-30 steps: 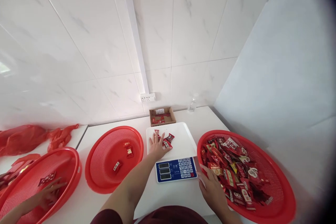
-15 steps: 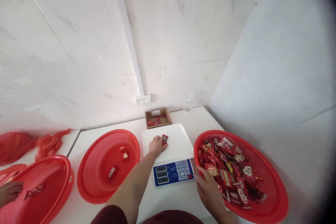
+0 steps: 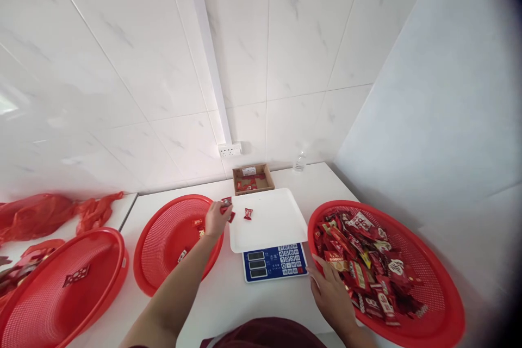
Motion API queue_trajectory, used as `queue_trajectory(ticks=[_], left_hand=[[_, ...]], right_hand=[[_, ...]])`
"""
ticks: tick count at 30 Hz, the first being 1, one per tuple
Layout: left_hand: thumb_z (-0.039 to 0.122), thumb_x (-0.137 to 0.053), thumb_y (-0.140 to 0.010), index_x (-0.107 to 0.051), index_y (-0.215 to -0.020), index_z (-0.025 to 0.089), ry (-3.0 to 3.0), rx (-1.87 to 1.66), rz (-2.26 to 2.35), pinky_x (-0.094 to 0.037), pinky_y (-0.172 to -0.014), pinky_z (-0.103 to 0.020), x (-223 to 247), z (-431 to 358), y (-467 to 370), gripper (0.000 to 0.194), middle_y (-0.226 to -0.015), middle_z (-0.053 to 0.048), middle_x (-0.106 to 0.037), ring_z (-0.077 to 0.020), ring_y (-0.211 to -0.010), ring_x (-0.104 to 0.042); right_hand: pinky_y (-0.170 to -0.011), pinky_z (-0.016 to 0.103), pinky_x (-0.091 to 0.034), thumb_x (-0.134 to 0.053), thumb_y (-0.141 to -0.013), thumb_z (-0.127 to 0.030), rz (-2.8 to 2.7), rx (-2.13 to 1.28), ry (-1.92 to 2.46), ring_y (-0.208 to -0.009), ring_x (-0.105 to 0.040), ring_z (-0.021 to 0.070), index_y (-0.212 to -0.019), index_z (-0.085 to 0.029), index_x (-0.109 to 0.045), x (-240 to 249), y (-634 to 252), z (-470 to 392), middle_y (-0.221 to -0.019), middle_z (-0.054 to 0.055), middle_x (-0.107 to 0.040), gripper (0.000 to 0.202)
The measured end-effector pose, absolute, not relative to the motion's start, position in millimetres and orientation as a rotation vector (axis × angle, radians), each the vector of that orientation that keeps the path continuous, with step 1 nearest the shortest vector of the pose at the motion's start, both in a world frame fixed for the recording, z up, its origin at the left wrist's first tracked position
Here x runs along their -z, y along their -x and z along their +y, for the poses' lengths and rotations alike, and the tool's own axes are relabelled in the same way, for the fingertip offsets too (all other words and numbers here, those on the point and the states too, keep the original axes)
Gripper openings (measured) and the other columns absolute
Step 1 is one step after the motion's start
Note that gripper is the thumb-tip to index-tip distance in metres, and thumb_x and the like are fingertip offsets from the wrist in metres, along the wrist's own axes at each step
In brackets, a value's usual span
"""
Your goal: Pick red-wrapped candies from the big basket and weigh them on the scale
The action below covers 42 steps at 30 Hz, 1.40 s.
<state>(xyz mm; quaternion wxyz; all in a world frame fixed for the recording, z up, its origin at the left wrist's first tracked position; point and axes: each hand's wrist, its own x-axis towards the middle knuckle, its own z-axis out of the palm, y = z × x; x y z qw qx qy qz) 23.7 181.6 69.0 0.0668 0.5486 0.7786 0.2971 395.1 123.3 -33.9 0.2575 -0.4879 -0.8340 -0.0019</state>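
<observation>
Red candy packets (image 3: 227,205) are pinched in my left hand (image 3: 218,219), between the white scale tray (image 3: 267,217) and the middle red basket (image 3: 153,250). One small red candy (image 3: 248,213) lies on the tray's left part. My right hand (image 3: 331,289) rests with fingers apart at the near left rim of the right red basket (image 3: 442,288), beside the scale's blue keypad panel (image 3: 275,262). That basket holds many red candy packets (image 3: 367,266). A few packets lie in the middle basket, partly hidden by my left hand and arm.
A cardboard box (image 3: 268,179) with red packets stands behind the scale. A clear bottle (image 3: 300,161) is near the wall. At the left are another red basket (image 3: 92,304) with one packet, red plastic bags (image 3: 41,216) and more packets.
My left hand has lifted packets off the scale tray and moved left to the middle basket's edge. One candy is left on the tray. The other person's hand has moved away from the left basket.
</observation>
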Motion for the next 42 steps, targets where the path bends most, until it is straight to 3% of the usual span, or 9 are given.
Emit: queue_trajectory(ticks=[4, 7, 10, 15, 21, 24, 30, 36, 42], left_hand=[[0.050, -0.044, -0.086, -0.059, -0.088, 0.020, -1.448, -0.651, 2.533, -0.046, -0.067, -0.032, -77.0, 134.0, 30.6, 0.034, -0.097, -0.008, -0.063, -0.0217, -0.081, -0.062], [0.054, -0.044, -0.085, -0.057, -0.103, 0.019, -1.420, -0.339, 2.636, -0.043, -0.084, -0.041, -71.3, 114.4, 39.9, 0.041, -0.110, -0.011, -0.062, -0.0283, -0.099, -0.059], [0.048, -0.043, -0.088, -0.051, -0.121, 0.018, -1.594, -0.274, 2.615, -0.033, -0.100, -0.043, -63.1, 122.1, 12.6, 0.045, -0.128, -0.014, -0.054, -0.0297, -0.122, -0.045], [0.040, -0.043, -0.091, -0.043, -0.134, 0.032, -1.971, -0.187, 2.181, -0.037, -0.098, -0.040, -51.7, 170.6, -62.1, 0.044, -0.146, -0.007, -0.037, -0.0257, -0.120, -0.047], [0.014, -0.048, -0.085, -0.066, -0.102, 0.021, -2.019, -0.130, 2.051, -0.043, -0.090, -0.031, -49.3, 205.5, -91.6, 0.026, -0.112, -0.009, -0.062, -0.0200, -0.103, -0.057], [0.008, -0.042, -0.083, -0.066, -0.097, 0.016, -2.009, -0.202, 2.091, -0.042, -0.092, -0.030, -58.3, 197.2, -74.2, 0.029, -0.105, -0.009, -0.063, -0.0188, -0.102, -0.057], [0.023, -0.038, -0.085, -0.064, -0.100, 0.016, -1.900, -0.357, 2.485, -0.043, -0.093, -0.042, -67.5, 128.1, 1.4, 0.031, -0.117, -0.012, -0.060, -0.0284, -0.109, -0.053], [0.032, -0.041, -0.082, -0.063, -0.100, 0.022, -1.802, -0.447, 2.669, -0.039, -0.099, -0.053, -49.8, 78.9, 14.1, 0.030, -0.124, -0.009, -0.058, -0.0343, -0.125, -0.042], [0.031, -0.041, -0.083, -0.064, -0.094, 0.019, -1.995, -0.742, 2.439, -0.038, -0.104, -0.050, -48.4, 74.9, -27.2, 0.028, -0.120, -0.014, -0.057, -0.0323, -0.124, -0.044]], right_hand=[[-0.095, 0.043, -0.044, -0.045, -0.083, -0.023, -2.275, 0.006, 1.341, -0.113, -0.051, 0.0263, -0.098, -0.023, -0.067, 33.2, -394.4, 122.9, -0.122, 0.010, -0.056, 0.026], [-0.094, 0.045, -0.044, -0.044, -0.083, -0.024, -2.287, 0.000, 1.373, -0.111, -0.052, 0.0269, -0.096, -0.024, -0.067, 33.7, -394.0, 122.9, -0.119, 0.010, -0.057, 0.027], [-0.095, 0.046, -0.044, -0.044, -0.083, -0.023, -2.288, -0.052, 1.394, -0.112, -0.051, 0.0268, -0.096, -0.025, -0.067, 34.6, -394.1, 123.2, -0.120, 0.009, -0.057, 0.027], [-0.097, 0.046, -0.043, -0.045, -0.082, -0.021, -2.269, -0.114, 1.381, -0.114, -0.050, 0.0267, -0.097, -0.024, -0.066, 28.7, -394.4, 123.1, -0.122, 0.010, -0.056, 0.027], [-0.101, 0.045, -0.041, -0.044, -0.078, -0.012, -2.246, -0.298, 1.385, -0.119, -0.047, 0.0253, -0.100, -0.020, -0.067, 9.2, -388.7, 119.3, -0.127, 0.012, -0.054, 0.032], [-0.101, 0.043, -0.041, -0.044, -0.079, -0.014, -2.147, -0.417, 1.423, -0.120, -0.048, 0.0229, -0.107, -0.020, -0.064, 4.0, -394.9, 124.8, -0.127, 0.012, -0.054, 0.035], [-0.102, 0.045, -0.037, -0.044, -0.084, -0.027, -1.840, -0.420, 1.778, -0.119, -0.047, 0.0253, -0.115, -0.016, -0.059, -1.2, -443.6, 144.5, -0.124, 0.015, -0.054, 0.036], [-0.096, 0.050, -0.038, -0.051, -0.081, -0.027, -1.952, -0.592, 2.195, -0.127, -0.041, 0.0333, -0.132, -0.021, -0.045, -1.3, -468.1, 159.7, -0.144, 0.014, -0.039, 0.052], [-0.092, 0.035, -0.042, -0.039, -0.081, -0.017, -1.714, -0.808, 2.125, -0.111, -0.056, 0.0237, -0.124, -0.015, -0.051, -28.7, -492.2, 183.0, -0.121, 0.013, -0.061, 0.045]])
